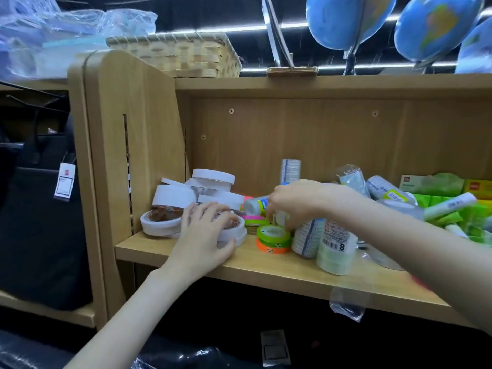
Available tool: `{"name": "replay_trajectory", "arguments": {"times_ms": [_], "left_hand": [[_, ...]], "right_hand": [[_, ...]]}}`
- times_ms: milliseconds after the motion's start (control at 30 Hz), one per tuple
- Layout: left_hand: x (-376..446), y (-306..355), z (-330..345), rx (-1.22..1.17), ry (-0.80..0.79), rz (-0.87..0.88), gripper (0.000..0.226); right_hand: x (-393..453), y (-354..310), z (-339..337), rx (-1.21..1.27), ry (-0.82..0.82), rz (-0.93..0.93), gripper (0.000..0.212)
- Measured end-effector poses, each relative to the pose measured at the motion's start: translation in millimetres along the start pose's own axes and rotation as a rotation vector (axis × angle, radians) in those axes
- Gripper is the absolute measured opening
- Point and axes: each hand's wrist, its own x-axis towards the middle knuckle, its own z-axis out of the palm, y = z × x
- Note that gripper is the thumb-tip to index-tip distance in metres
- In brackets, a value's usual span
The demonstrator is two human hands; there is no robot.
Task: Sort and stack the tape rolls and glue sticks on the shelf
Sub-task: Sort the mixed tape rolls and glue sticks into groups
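Left hand (pixel 205 233) lies fingers-spread on the white tape rolls (pixel 173 206) at shelf (pixel 266 265) 9 o'clock, nothing pinched. Right hand (pixel 295 203) curls down by the small glue bottle (pixel 255 205) at centre; whether that grip holds anything cannot be told. Rolls likely light, stiff, prone to roll; best pinched by rims. Colour rolls (pixel 273 239) near front edge; 6 o'clock strip bare.

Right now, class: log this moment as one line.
left hand: rests on white tape rolls | right hand: reaching among small rolls, grip unclear | neon tape stack: shelf front
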Motion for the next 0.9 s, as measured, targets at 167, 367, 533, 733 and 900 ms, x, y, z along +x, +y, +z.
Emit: {"name": "replay_trajectory", "arguments": {"times_ms": [167, 367, 533, 733, 900], "left_hand": [[14, 23, 1, -0.126, 0.070, 0.046, 0.048], [29, 65, 17, -0.266, -0.054, 0.052, 0.076], [36, 90, 24, -0.392, -0.165, 0.033, 0.078], [36, 94, 30, -0.464, -0.233, -0.005, 0.083], [39, 103, 33, -0.441, -0.315, -0.041, 0.079]], "right_hand": [[-29, 26, -23, 0.254, 0.116, 0.073, 0.045], [-64, 32, -17, 0.384, 0.077, 0.166, 0.042], [-73, 30, 4, 0.378, 0.518, 0.294, 0.027], [-113, 29, 25, 0.476, 0.302, 0.241, 0.054], [-116, 45, 24, 0.383, 0.345, 0.236, 0.049]]}}
